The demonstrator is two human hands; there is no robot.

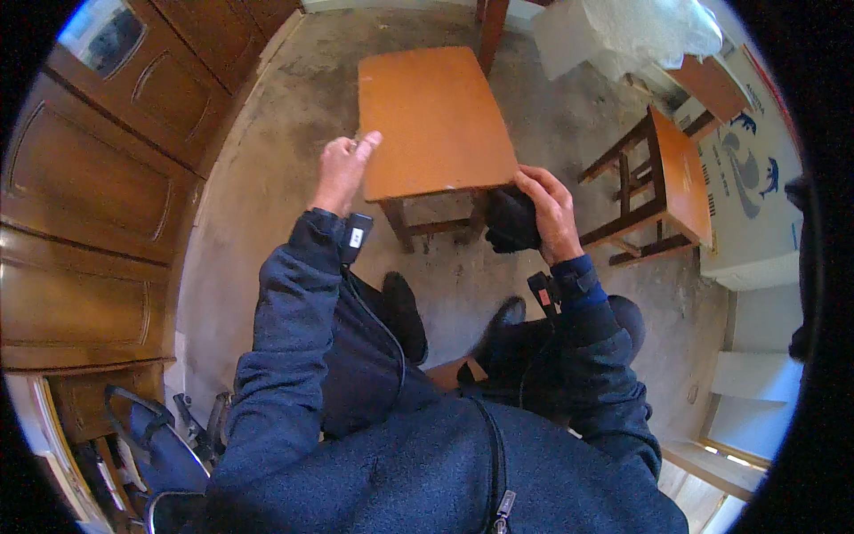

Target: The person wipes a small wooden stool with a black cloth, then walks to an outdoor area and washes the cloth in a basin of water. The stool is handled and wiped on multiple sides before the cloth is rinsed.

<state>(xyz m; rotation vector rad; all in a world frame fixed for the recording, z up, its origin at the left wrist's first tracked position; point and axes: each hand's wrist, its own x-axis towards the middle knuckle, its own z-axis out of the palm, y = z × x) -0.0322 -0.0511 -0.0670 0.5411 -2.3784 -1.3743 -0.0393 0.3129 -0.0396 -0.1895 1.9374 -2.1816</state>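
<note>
In front of me stands a small wooden stool (434, 123) with an orange-brown rectangular top and dark legs. My left hand (342, 170) is at its left edge, thumb over the top and fingers curled at the side. A bunched black cloth (512, 220) hangs from my right hand (550, 207), just below the near right corner of the seat. The fingertips of that hand meet the corner. How the cloth is gripped is partly hidden behind the fingers.
To the right, another wooden stool (684, 177) lies tipped on its side beside a large printed white package (740, 180). White plastic sheeting (640, 33) is at the back right. Brown panelled cabinets (87, 173) line the left. A dark blue bag (157, 437) sits at lower left.
</note>
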